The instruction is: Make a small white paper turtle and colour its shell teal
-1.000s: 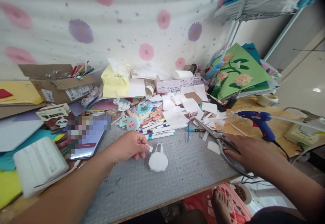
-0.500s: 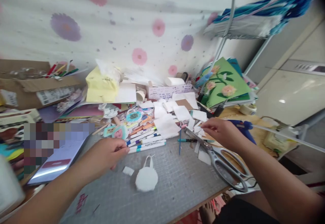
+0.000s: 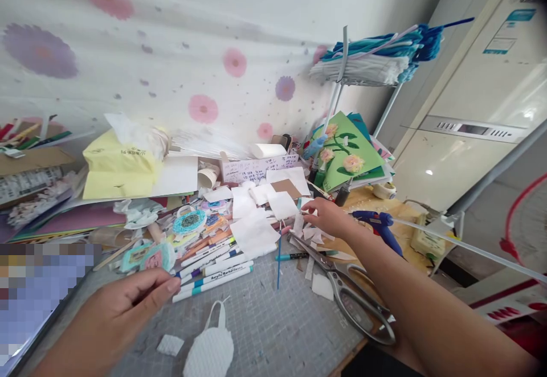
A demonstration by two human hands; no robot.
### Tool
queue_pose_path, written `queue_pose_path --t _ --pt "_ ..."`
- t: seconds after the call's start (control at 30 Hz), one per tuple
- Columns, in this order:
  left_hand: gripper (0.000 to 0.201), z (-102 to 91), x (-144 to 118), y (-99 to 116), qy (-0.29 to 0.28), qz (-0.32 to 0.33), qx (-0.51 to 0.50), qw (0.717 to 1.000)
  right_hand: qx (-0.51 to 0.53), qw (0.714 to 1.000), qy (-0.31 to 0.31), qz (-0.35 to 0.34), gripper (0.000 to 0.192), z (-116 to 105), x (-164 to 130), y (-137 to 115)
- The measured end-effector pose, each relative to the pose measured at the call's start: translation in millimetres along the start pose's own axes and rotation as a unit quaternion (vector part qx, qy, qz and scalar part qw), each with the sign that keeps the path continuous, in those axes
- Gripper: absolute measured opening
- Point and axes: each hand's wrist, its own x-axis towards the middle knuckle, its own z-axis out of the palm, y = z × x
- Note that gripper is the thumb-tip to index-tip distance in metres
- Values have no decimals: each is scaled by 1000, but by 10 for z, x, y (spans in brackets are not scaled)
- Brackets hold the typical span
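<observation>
My left hand [image 3: 128, 308] is over the left of the cutting mat, thumb and fingertips pressed together beside the white markers [image 3: 226, 280]; whatever they may hold is hidden. Further right, my right hand [image 3: 327, 217] reaches over white paper scraps [image 3: 314, 234] with fingers slightly apart and nothing visible in them. Below that hand lie large grey-handled scissors [image 3: 342, 286]. A round white pouch-like piece [image 3: 209, 349] with a looped strap lies at the front, and a small white scrap [image 3: 170, 344] is beside it. A thin blue stick [image 3: 279, 260] rests between the hands.
The grey gridded cutting mat [image 3: 273, 326] covers the front of the table. Blue glue gun [image 3: 378, 226] lies at right, near green card with flowers [image 3: 348, 149]. A yellow paper bag [image 3: 119, 163] stands behind, and a tablet screen [image 3: 38, 308] is at left.
My view has swung right and closer. My right hand has moved toward the paper scraps, and its fingers have spread a little. The pouch-like piece appears lower in view; the scissors stay lying.
</observation>
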Motion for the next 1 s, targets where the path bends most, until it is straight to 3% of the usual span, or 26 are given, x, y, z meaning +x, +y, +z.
queue_pose_path --t 0.2,0.33,0.43,0.53,0.73,0.87,1.0 --pt "14 68 -80 127 8 7 -103 995 18 1000 15 8 27 95 94 -84" --pt "10 74 -102 157 -26 38 -127 991 67 997 38 32 27 124 107 -112" --pt "10 103 -151 214 -51 25 -139 989 121 988 71 59 28 57 54 -90" --pt "13 174 -279 318 -112 25 -158 981 193 970 118 85 27 -42 -68 -57" --pt "13 431 -669 563 -272 114 -156 943 386 902 178 75 8 -194 -388 -143" --pt "26 722 -846 543 -295 229 -105 922 473 863 170 47 16 -262 -557 -244" --pt "46 1117 -938 313 -305 331 -92 889 514 843 152 36 27 -279 -675 -294"
